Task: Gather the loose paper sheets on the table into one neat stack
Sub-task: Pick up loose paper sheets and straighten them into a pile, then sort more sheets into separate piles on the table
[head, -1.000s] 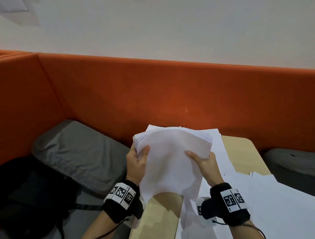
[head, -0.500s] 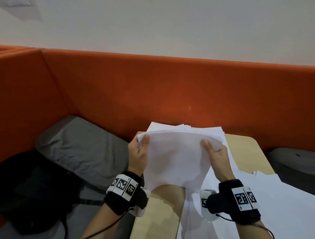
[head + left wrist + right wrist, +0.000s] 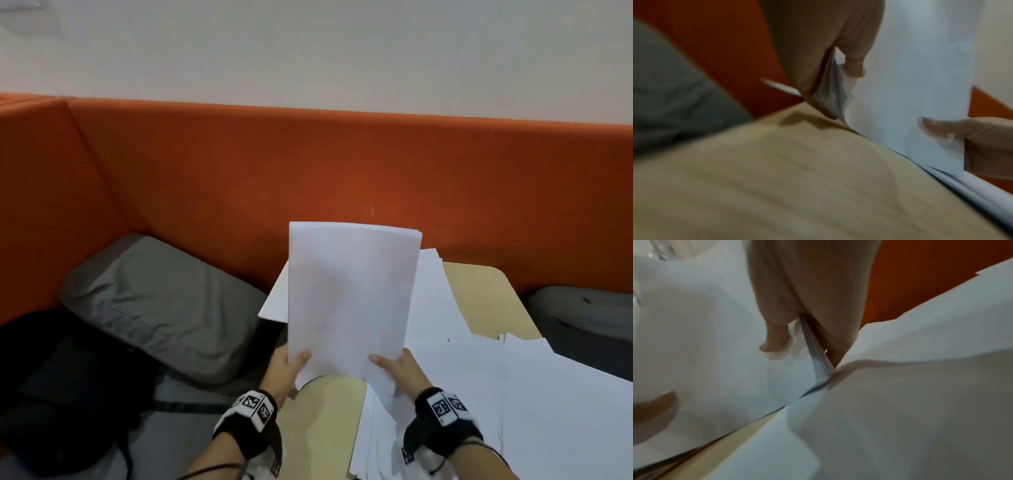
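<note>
Head view: stack held upright, long axis vertical, bottom edge just above or touching the desk; cannot tell which. Left hand pinching the stack's lower left corner, thumb in front, fingers behind. Right hand pinching the lower right corner the same way. Left wrist view: same pinch confirmed, sheets fanned slightly at the corner. Right of the stack, loose sheets spread flat over the desk, touching the right wrist, well nearer the right hand than the left. More sheets behind the stack, overhanging the desk edge. Judged next: tap the bottom edge square on the desk, then reach right for the loose sheets.
</note>
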Action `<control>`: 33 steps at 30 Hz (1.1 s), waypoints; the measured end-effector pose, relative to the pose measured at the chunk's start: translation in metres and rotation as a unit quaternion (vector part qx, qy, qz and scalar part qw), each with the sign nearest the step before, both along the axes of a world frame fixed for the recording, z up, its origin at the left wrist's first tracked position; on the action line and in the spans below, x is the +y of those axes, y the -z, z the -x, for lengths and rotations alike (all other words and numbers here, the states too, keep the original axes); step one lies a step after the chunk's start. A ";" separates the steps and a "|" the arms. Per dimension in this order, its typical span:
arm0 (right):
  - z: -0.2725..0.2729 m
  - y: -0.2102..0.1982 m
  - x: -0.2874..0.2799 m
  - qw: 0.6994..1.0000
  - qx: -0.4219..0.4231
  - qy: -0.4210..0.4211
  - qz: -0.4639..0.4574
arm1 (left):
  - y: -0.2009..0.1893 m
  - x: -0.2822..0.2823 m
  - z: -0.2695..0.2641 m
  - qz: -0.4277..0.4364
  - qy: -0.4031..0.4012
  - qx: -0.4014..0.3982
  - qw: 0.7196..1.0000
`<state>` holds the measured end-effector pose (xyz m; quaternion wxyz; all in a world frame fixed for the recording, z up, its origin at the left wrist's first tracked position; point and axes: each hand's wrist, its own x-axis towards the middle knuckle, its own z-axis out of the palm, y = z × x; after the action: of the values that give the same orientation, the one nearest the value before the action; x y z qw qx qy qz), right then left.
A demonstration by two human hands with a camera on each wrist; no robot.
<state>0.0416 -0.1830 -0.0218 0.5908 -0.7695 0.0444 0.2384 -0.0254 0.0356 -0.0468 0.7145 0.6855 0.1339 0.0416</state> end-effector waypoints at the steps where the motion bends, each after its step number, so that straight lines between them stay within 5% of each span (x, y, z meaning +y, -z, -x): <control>1: 0.000 0.004 0.001 1.000 -0.005 0.014 0.005 | 0.005 -0.001 0.002 -0.002 0.004 0.012 1.000; 6: -0.006 -0.019 0.007 0.991 -0.104 0.082 -0.037 | -0.024 0.000 -0.014 -0.093 -0.029 -0.039 0.995; 12: -0.002 -0.061 -0.007 0.978 -0.146 0.058 -0.141 | -0.081 -0.001 -0.027 -0.055 -0.023 -0.121 0.991; 18: 0.002 -0.075 -0.018 0.958 -0.220 0.130 -0.132 | -0.097 -0.023 -0.032 -0.004 0.001 -0.159 0.987; 26: 0.011 -0.100 -0.071 0.953 -0.236 0.167 -0.088 | -0.105 -0.073 -0.055 0.018 0.035 -0.141 0.989; 33: 0.003 -0.100 -0.144 0.941 -0.214 0.263 0.015 | -0.109 -0.149 -0.072 0.028 0.149 -0.054 0.987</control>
<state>0.0386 -0.3274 0.0777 0.6166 -0.7719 0.1213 -0.0962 0.0470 -0.1137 0.0623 0.7376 0.6745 -0.0069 -0.0319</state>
